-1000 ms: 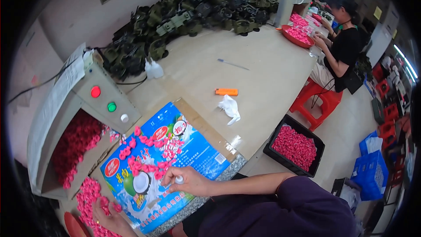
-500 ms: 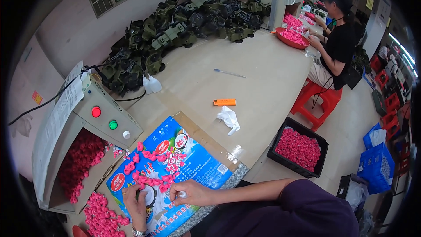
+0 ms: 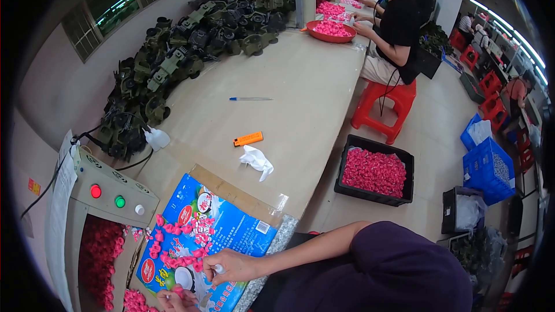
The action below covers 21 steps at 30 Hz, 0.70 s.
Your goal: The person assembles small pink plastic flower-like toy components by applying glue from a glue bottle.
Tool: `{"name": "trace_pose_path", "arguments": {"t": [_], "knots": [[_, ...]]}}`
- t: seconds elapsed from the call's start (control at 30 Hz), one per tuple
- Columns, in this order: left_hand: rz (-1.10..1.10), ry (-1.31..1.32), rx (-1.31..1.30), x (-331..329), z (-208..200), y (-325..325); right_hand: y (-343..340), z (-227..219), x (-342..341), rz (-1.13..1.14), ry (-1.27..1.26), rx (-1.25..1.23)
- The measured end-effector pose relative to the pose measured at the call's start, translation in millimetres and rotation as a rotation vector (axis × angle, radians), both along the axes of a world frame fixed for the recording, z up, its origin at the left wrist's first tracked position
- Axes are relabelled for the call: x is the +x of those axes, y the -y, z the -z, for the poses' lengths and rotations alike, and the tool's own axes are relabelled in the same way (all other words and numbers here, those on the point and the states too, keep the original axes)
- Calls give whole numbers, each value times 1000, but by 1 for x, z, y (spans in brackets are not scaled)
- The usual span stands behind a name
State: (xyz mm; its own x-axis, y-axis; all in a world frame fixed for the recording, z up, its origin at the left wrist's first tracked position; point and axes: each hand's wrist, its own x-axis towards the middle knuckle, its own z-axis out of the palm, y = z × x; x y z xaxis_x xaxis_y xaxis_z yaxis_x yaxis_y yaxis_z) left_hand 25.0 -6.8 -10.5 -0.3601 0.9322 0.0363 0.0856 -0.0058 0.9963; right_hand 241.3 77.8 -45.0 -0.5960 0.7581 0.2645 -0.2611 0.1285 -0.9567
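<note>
The right hand grips a white bottle, mostly hidden, over the blue cardboard. The left hand, near its lower edge, pinches 1 pink piece. Others fill the black crate, heap in the red bowl and lie inside the grey machine.

The flat rectangular cardboard sheet is bright blue, patterned with red ovals, white-and-green coconuts and a black-and-white barcode; small knobbly pieces on it are hot pink. Left of the sheet, the boxy pale-grey machine carries red, green and white round buttons. Beyond the sheet, the slim lighter is orange, the heaped toy vehicles olive green.
</note>
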Motion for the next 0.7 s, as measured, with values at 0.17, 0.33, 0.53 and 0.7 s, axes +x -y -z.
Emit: {"name": "trace_pose_path", "arguments": {"t": [0.17, 0.33, 0.53, 0.7], "knots": [[-60, 855, 18, 52, -10, 14, 4, -17, 0, -63, -9, -109], [166, 1175, -72, 61, 5, 17, 1, -19, 3, -9, -56, -53], [96, 1109, -70, 65, 12, 16, 0, -18, 19, -142, -44, -228], [93, 1076, 9, 67, 13, 28, 4, -18, 20, -21, 93, -21]]}}
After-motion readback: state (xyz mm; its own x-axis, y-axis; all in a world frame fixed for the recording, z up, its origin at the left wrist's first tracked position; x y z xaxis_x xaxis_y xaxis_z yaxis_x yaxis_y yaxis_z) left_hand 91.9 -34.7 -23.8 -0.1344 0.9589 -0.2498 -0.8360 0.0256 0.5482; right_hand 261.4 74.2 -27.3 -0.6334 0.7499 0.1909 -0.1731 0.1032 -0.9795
